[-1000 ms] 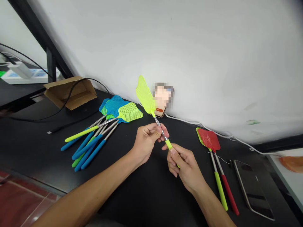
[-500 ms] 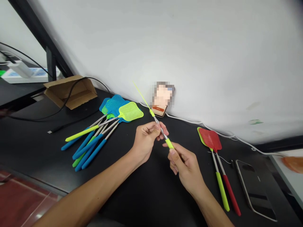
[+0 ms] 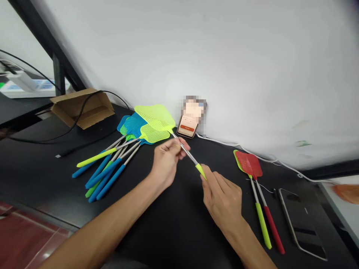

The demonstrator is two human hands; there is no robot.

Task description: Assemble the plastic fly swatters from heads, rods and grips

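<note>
Both hands hold one yellow-green fly swatter [image 3: 153,114] over the table. My left hand [image 3: 167,157] pinches its metal shaft just below the head. My right hand [image 3: 223,194] wraps round the yellow-green grip, hiding most of it. The swatter's flat mesh head faces me and overlaps a pile of swatters. That pile, at the left, holds several blue swatters [image 3: 110,183] and a yellow-green swatter [image 3: 97,158] on top, with some green showing beneath. At the right lie a red swatter [image 3: 274,229] and another yellow-green swatter [image 3: 263,226], side by side with their heads overlapping.
A phone with a lit screen [image 3: 186,127] leans on the white wall [image 3: 238,67]. A dark phone [image 3: 303,224] lies at the right. An open cardboard box [image 3: 84,108], a black cable [image 3: 56,141] and a power strip [image 3: 42,87] are at the left. A white cable [image 3: 221,141] runs along the wall.
The held swatter has turned about its shaft, its head going from edge-on to face-on. Its shaft shows longer. My right hand has rolled over, and my left has shifted slightly left.
</note>
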